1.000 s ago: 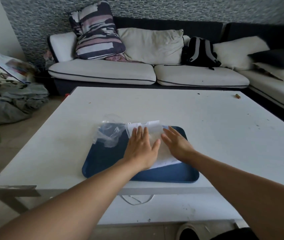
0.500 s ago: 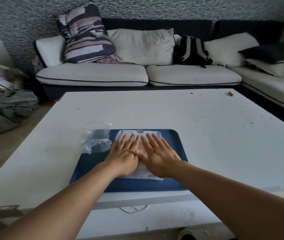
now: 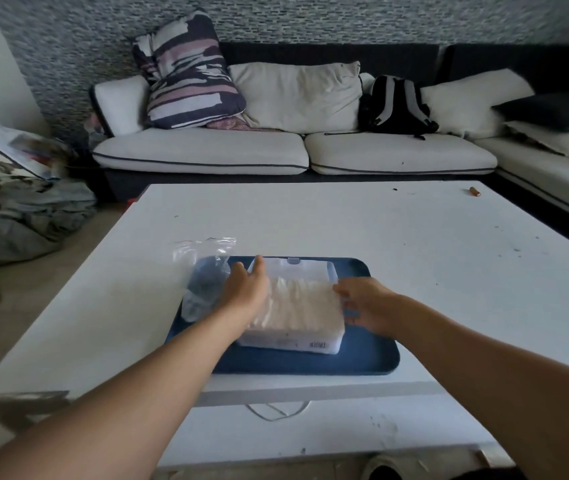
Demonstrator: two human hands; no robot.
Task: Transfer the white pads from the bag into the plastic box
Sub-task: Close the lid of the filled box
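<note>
A: Two hands flank the plastic box (image 3: 293, 306) on the blue tray (image 3: 362, 355); where are the white pads (image 3: 302, 303)?

B: Inside it. The box's long axis runs toward the sofa, left hand (image 3: 246, 291) touching its left side, right hand (image 3: 367, 306) its right, fingers loose, gripping nothing; the emptied bag (image 3: 203, 271) lies left

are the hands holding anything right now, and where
Both hands are at the plastic box of white pads: left hand on its left side, right hand at its right side. A closed grip cannot be told.
</note>
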